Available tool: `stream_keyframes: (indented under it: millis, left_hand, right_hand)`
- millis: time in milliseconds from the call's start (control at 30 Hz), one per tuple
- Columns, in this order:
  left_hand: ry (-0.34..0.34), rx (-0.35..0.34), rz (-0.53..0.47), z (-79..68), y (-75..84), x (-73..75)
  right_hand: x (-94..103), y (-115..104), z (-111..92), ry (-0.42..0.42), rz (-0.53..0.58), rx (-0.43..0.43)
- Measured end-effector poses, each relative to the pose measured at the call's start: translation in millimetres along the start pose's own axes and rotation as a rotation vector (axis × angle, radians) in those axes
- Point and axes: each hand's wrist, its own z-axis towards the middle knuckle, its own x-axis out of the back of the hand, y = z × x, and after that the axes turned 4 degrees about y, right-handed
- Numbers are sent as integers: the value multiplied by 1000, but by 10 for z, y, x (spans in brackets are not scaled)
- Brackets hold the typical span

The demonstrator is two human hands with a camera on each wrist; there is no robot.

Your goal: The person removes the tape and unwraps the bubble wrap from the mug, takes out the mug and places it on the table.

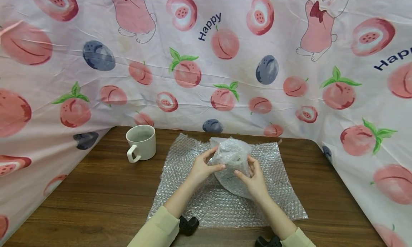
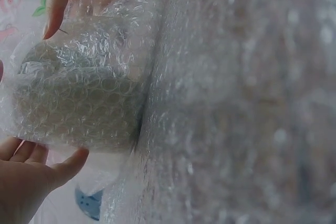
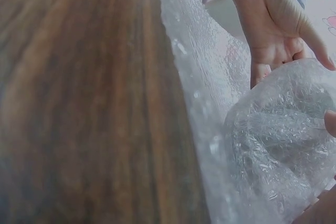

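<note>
Head view: whether the wrapped bundle (image 1: 233,154) is being done up or undone can't be told; either way, it's prob. best steadied from the L, loose folds worked lightly twd the R, w/o hard squeezing, as it may be fragile. L side is gripped by the L hand (image 1: 203,166), fingers curved, thumb in front; bundle's held over the flat bubble-wrap sheet (image 1: 180,168); R side's gripped likewise by the R hand (image 1: 256,179), angled up-L.
</note>
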Motion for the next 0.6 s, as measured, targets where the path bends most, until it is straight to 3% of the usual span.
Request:
stream_keyframes:
  millis: [267, 600]
  left_hand:
    - [46, 28, -18, 154, -331, 27]
    - [2, 64, -44, 175, -371, 62]
  right_hand:
    - [23, -30, 13, 2, -81, 6]
    - [63, -75, 33, -12, -103, 18]
